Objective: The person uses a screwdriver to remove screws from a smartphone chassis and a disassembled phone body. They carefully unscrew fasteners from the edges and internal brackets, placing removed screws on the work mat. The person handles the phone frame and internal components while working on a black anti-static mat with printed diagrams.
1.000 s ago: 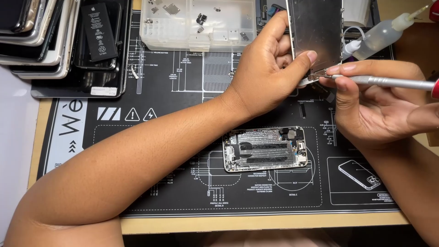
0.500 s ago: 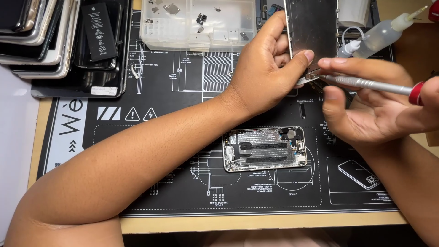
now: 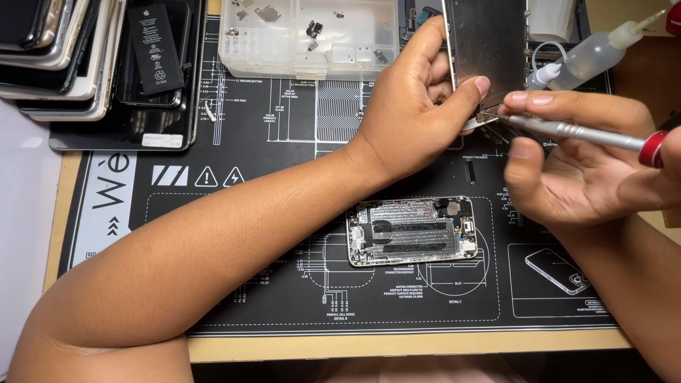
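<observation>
My left hand [image 3: 415,106] grips the lower edge of a silver phone screen panel [image 3: 486,42], held upright above the mat. My right hand [image 3: 574,167] holds a thin metal screwdriver [image 3: 574,131] with a red end, its tip touching the panel's bottom corner by my left thumb. Below my hands, an opened phone body [image 3: 413,230] lies flat on the black repair mat [image 3: 269,142], its inner parts showing.
A clear plastic parts tray [image 3: 308,35] with small metal pieces sits at the back. A stack of phones and a black battery [image 3: 156,50] fill the back left. A small squeeze bottle [image 3: 596,53] lies at the back right. The wooden table edge [image 3: 397,347] runs along the front.
My right hand has rolled the screwdriver slightly, its red end coming further into view. The panel and my left hand have hardly moved.
</observation>
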